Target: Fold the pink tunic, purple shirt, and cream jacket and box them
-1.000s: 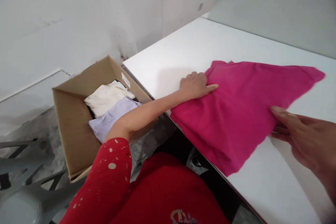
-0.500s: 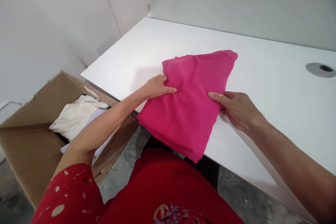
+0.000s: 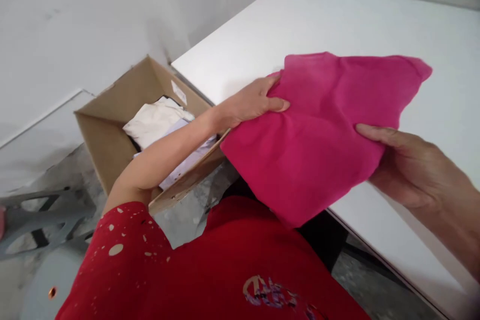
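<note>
A folded pink cloth (image 3: 322, 130) is held up over the near-left corner of the white table (image 3: 337, 20). My left hand (image 3: 255, 102) grips its left edge, thumb on top and fingers under it. My right hand (image 3: 405, 165) grips its right side the same way, thumb lying across the fabric. The cloth's lower corner hangs past the table edge above my red shirt. To the left, on the floor, an open cardboard box (image 3: 108, 140) holds a cream garment (image 3: 153, 120) and a pale lilac one (image 3: 183, 160).
A grey wall runs behind the box and table. Grey plastic chair legs (image 3: 41, 220) lie on the mottled floor at lower left. The table's dark frame (image 3: 322, 240) shows under its near edge.
Both hands have lifted the folded pink cloth off the table and carried it left toward the box. The view has swung back left and down.
</note>
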Demonstrator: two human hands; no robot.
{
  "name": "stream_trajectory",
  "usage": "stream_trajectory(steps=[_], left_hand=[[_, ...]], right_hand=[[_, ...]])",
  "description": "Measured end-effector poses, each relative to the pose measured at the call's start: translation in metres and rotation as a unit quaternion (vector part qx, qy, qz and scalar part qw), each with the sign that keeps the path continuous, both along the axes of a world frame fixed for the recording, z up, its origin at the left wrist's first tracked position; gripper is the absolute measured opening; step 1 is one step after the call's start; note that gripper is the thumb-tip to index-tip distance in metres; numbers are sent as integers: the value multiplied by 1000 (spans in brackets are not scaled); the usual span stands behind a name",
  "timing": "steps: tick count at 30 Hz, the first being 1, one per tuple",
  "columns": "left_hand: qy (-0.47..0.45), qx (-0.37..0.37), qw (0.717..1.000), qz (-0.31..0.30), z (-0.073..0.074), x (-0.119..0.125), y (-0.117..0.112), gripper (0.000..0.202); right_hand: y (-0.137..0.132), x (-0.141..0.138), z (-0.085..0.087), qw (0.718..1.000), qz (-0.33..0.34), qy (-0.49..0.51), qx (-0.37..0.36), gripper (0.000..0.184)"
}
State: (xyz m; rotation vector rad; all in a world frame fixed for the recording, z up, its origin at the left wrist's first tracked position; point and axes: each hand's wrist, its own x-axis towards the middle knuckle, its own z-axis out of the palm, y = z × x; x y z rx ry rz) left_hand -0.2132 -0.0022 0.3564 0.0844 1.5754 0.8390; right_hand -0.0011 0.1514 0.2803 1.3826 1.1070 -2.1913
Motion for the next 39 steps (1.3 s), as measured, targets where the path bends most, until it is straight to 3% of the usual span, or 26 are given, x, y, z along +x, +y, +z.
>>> stream_trajectory(steps=[3, 6, 9, 12, 15, 17, 22, 27, 33, 36, 39], left_hand=[[23, 5, 999, 24, 28, -29, -28, 30], [66, 15, 997, 21, 58, -61, -63, 20], [126, 27, 992, -7, 88, -89, -98, 26], [182, -38, 982, -29, 118, -110, -128, 35], [234, -100, 967, -21, 144, -124, -156, 37], [267, -118, 956, -24, 161, -129, -174, 41], [319, -215, 920, -75, 195, -129, -214, 50], [333, -270, 898, -102, 210, -130, -240, 54], [406, -309, 850, -131, 223, -171, -240, 52], [405, -379, 821, -136, 212, -196, -241, 42], [365, -494, 771, -171, 177, -211, -257, 36]], right_hand=[[-27, -39, 15, 994, -52, -2, -95, 29], [-57, -78, 30, 990, -48, 61, -115, 30], [-86, -116, 43, 981, -39, 135, -131, 28], [-115, -151, 58, 971, -24, 176, -162, 21], [-146, -179, 76, 962, 19, 176, -208, 13], [-168, -192, 85, 954, 50, 186, -229, 17], [-217, -202, 92, 932, 133, 227, -249, 26], [-240, -205, 90, 902, 200, 292, -248, 33], [-252, -239, 103, 901, 165, 291, -276, 34], [-270, -262, 99, 897, 165, 290, -289, 34], [-287, -272, 83, 893, 247, 269, -263, 29]])
